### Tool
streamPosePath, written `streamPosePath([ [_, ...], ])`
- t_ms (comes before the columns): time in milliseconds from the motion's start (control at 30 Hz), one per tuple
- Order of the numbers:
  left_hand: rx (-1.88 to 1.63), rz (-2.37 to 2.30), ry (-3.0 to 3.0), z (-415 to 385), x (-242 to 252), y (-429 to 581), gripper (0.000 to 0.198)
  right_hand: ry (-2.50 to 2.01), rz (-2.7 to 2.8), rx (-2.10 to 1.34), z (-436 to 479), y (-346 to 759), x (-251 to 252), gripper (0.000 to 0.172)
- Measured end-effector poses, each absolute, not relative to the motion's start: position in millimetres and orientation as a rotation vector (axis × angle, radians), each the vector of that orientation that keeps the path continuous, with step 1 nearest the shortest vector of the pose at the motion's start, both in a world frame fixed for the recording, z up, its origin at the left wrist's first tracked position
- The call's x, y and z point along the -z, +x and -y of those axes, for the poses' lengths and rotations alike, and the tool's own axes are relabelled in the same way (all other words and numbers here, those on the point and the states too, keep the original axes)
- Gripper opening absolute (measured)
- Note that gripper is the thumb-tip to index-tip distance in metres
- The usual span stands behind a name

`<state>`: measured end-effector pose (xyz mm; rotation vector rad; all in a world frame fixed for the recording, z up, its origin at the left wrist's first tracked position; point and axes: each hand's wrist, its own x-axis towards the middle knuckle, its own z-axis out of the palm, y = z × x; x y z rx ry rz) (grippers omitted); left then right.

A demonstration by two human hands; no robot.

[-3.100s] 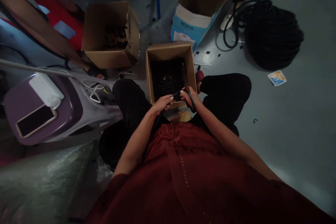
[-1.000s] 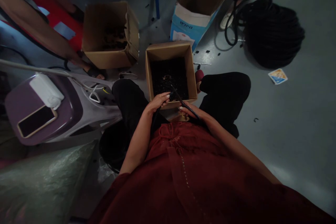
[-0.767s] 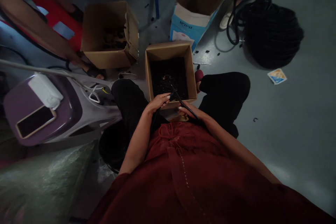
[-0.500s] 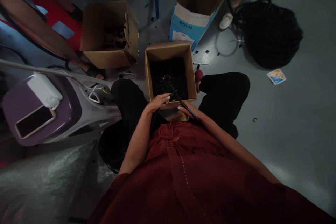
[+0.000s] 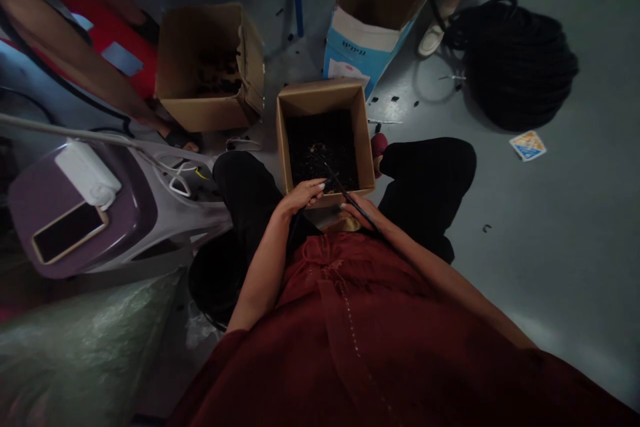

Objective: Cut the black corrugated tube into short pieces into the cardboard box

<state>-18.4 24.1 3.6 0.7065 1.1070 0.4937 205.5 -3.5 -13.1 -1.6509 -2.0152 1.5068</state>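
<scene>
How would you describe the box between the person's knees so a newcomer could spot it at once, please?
Find the seated person's black trousers; the small box stands between the knees, just beyond the left hand and right hand. Unlike the larger brown box and the tall blue-and-white box, it is smallest and filled with dark pieces.

A length of black tubing (image 5: 297, 223) is gripped in the left hand (image 5: 300, 195) at the near rim of an open cardboard box (image 5: 320, 95) filled with dark pieces. Dark scissors (image 5: 347, 197) are held in the right hand (image 5: 358, 211), tips angled over the box. Beyond the left hand a second cardboard box (image 5: 210, 117) is seen; far beyond the right hand, a coil of black tubing (image 5: 515, 67).
</scene>
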Motion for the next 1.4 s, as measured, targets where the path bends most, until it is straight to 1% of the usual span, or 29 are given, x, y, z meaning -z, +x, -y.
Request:
streamPosePath([
  [367, -0.482, -1.147, 0.672, -25.0, -1.4, -17.7, 0.054, -1.716, 2.107, -1.391, 4.5, 202.4, 20.2, 0.025],
  [567, -0.465, -1.163, 0.709, -25.3, 0.9, -18.2, 0.048, -1.770, 2.147, -1.381, 3.1, 201.2, 16.9, 0.022],
  [667, -0.466, -1.168, 0.709, -25.4, 1.4, -18.5, 0.048, -1.775, 2.170, -1.364, 2.4, 200.8, 15.7, 0.021],
  [867, -0.465, -1.180, 0.716, -25.9, 5.0, -18.7, 0.044, -1.810, 2.181, -1.353, 2.3, 199.6, 17.8, 0.023],
  [1067, -0.468, -1.242, 0.714, -26.6, 8.4, -17.5, 0.040, -1.858, 2.169, -1.332, 3.2, 198.1, 24.8, 0.017],
  [1167, -0.471, -1.263, 0.701, -27.2, 6.7, -16.2, 0.033, -1.861, 2.156, -1.336, 2.0, 197.4, 27.3, 0.016],
  [1300, -0.488, -1.252, 0.693, -28.3, 2.4, -14.8, 0.016, -1.891, 2.107, -1.352, -1.8, 197.5, 26.6, 0.014],
  [1400, -0.504, -1.236, 0.681, -29.4, -0.4, -14.3, 0.013, -1.917, 2.048, -1.375, -3.6, 198.9, 23.7, 0.016],
])
